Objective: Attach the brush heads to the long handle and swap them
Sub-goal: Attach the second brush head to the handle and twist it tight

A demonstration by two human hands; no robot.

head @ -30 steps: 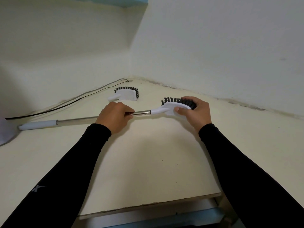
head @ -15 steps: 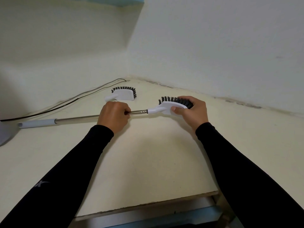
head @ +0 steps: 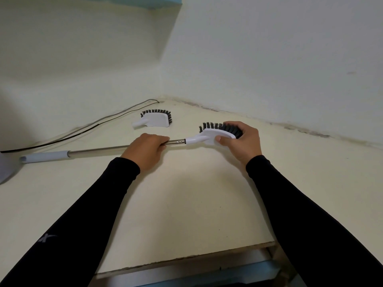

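A long metal handle (head: 99, 150) with a pale grey grip (head: 44, 156) lies across the cream surface. My left hand (head: 146, 151) is closed around the shaft near its right end. A white brush head with black bristles (head: 215, 133) sits on that end of the handle, its socket meeting the metal tip. My right hand (head: 241, 140) grips this brush head, thumb on its white back and fingers over the bristles. A second white brush head (head: 155, 119) lies loose on the surface behind my left hand, bristles facing the wall.
A thin black cable (head: 83, 129) runs along the left wall into the corner. A pale rounded object (head: 5, 170) shows at the left edge. The surface's front edge (head: 186, 258) is near my elbows, with a drop below. Walls close off the back and right.
Both hands hold the same things as before. The handle and the attached brush head stay in much the same place on the surface; the view has shifted slightly.
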